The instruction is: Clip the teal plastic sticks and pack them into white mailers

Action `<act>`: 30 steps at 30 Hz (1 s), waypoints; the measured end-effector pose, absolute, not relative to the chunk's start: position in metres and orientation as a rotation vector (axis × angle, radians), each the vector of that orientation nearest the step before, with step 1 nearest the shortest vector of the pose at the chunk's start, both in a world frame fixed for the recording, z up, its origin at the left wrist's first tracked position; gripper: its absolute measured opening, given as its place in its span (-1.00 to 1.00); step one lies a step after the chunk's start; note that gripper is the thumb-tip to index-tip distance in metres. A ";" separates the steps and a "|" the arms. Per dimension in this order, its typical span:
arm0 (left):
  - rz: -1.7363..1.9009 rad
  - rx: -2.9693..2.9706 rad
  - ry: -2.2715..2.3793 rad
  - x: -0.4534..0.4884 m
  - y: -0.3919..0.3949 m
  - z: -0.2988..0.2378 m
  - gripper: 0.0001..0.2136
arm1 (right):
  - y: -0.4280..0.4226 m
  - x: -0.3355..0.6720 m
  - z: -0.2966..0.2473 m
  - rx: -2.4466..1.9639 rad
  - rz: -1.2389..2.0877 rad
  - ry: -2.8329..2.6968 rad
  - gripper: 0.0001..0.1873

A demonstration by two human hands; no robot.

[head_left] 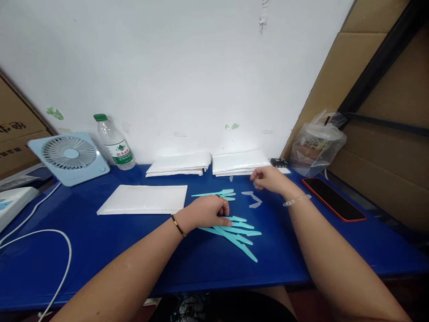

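Observation:
Several turquoise eyebrow razors point(243, 243) lie fanned out on the blue table. My left hand point(211, 211) is over their left ends, fingers curled and thumb pressed on one razor. Just beyond it lies a smaller group of turquoise razors point(228, 192). My right hand point(268, 179) is closed in a pinch on what looks like a clear blade cap, mostly hidden by the fingers. Several more translucent caps point(255, 199) lie loose on the table, below and left of that hand.
Against the wall are two stacks of white padded mailers point(181, 163), point(239, 162); another mailer point(144, 200) lies left. A blue fan point(70, 156), a water bottle point(115, 147) and a white cable point(69, 250) are farther left. A phone point(333, 199) and bagged drink cup point(315, 145) stand right.

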State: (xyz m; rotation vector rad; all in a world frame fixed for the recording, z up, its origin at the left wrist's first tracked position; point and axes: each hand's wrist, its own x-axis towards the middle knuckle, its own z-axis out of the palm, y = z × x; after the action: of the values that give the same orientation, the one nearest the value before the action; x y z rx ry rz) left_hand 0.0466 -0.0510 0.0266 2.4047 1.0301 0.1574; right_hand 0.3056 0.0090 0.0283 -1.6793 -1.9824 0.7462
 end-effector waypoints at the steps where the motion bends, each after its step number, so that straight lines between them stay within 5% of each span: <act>1: 0.150 2.400 1.055 0.047 -0.050 0.026 -0.76 | 0.009 0.305 0.030 -1.601 0.884 -1.885 -0.89; 4: 0.138 2.329 1.132 0.046 -0.047 0.022 -0.86 | 0.005 0.300 0.035 -1.401 1.124 -1.703 -0.88; 12: 0.581 2.028 1.267 0.039 -0.030 0.022 -0.76 | -0.009 0.289 0.049 -1.100 1.375 -1.606 -0.67; 30: 0.621 2.005 1.266 0.034 -0.023 0.020 -0.69 | -0.016 0.271 0.048 -1.088 1.396 -1.678 -0.68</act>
State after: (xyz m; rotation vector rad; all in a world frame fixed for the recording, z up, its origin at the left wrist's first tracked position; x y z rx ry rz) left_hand 0.0341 -0.0233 0.0203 2.0046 1.2664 0.6213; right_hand 0.2708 -0.0163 0.0484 -1.0881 -1.6784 1.3959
